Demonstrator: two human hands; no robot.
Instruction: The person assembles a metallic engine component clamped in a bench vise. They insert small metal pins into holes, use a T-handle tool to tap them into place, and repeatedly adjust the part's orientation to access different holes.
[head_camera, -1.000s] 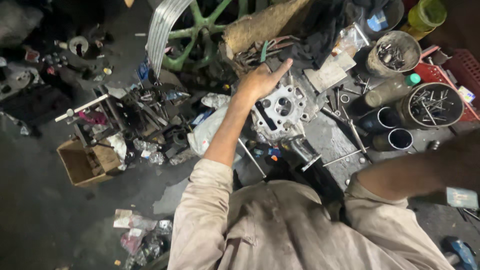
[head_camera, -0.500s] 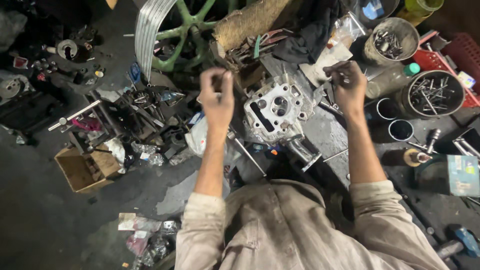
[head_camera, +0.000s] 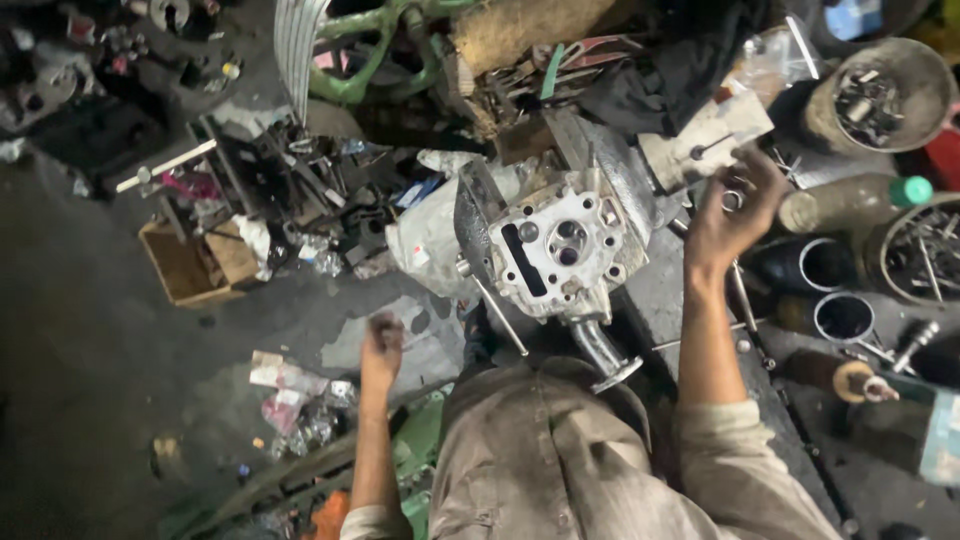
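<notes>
Centrally, a grey cast-metal cylinder head is seen lying on the dark bench, face up, with a short pipe stub pointing toward the person. It is judged heavy, rigid and probably oily, so a grip on its outer flanks or thick cast edges would serve better than one on the pipe or the thin stud sticking out beside it. To the right, a large round tin is filled with bolts and small metal scraps, and a second tin at the frame edge holds long nails or rods. Two dark open tubes stand between them and appear hollow. A shallow cardboard box lies on the floor at left; its contents cannot be made out. The right hand is raised beside the head, fingers curled to pinch a small metal ring. The left hand hangs low over the floor, loosely closed; whether anything is held cannot be told.
</notes>
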